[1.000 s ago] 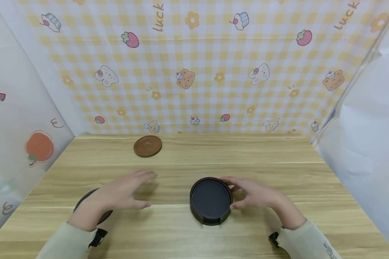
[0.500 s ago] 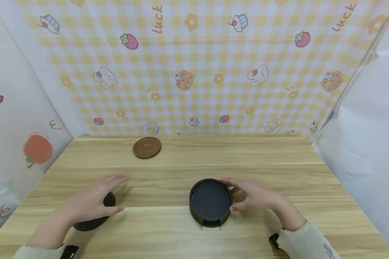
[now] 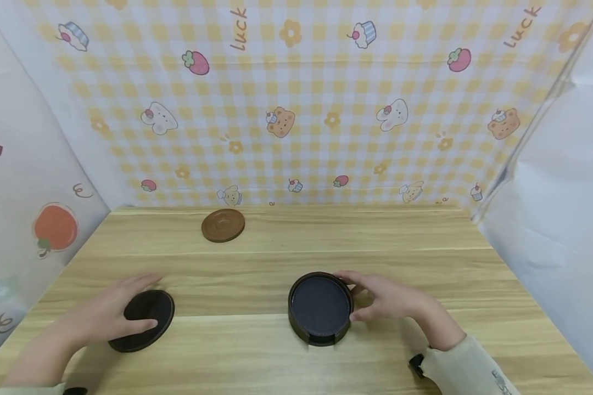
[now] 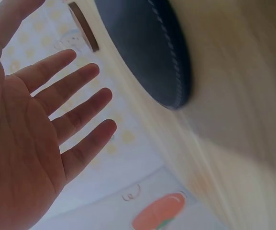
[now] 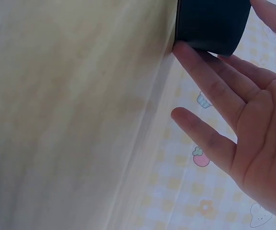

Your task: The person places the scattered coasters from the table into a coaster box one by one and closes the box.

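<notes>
Our left hand (image 3: 101, 318) now sits farther left, fingers straight and empty; the black coaster (image 3: 154, 308) lies below, between thumb and fingers. We judge this a reach; pickup calls for closing on the rim. Unmoved, our right hand (image 3: 387, 296) grips the black holder (image 3: 298, 331) between thumb and fingertips. Beyond the left fingertips lies the brown disc (image 3: 223, 225).

Left hand (image 3: 106, 312) shifted left, now at black disc's (image 3: 151, 307) left side; more of disc's top uncovered.
</notes>
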Action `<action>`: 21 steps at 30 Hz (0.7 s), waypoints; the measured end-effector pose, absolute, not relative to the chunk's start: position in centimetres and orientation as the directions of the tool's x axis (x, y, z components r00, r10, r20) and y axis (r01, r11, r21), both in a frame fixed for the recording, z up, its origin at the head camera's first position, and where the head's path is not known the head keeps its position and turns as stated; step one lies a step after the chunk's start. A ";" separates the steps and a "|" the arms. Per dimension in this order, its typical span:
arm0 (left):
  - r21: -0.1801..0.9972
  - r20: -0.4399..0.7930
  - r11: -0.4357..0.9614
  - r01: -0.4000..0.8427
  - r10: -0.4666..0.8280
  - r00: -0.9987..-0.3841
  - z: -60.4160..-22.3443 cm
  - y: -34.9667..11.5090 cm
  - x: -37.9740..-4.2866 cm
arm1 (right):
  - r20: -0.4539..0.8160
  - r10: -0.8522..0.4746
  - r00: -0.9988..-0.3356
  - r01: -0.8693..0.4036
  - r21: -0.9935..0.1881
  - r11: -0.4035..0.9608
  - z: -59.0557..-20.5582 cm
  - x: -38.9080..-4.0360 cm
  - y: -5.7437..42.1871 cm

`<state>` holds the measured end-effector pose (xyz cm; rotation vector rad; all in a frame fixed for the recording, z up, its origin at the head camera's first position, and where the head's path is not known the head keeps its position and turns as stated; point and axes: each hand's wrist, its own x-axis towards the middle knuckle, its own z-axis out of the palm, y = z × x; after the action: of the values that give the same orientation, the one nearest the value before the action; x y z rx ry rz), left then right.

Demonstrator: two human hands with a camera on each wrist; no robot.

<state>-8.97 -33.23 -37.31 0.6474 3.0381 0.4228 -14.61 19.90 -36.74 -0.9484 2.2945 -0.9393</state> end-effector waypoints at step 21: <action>0.278 -0.047 0.908 0.313 0.338 -0.940 -38.7 -34.6 -8.2 | -0.178 -0.744 -0.643 -0.418 -0.733 0.537 -36.6 -14.6 19.8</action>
<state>-8.25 -34.56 -38.66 0.5083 2.9772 0.4097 -14.59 19.85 -36.59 -0.9428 2.3008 -0.9164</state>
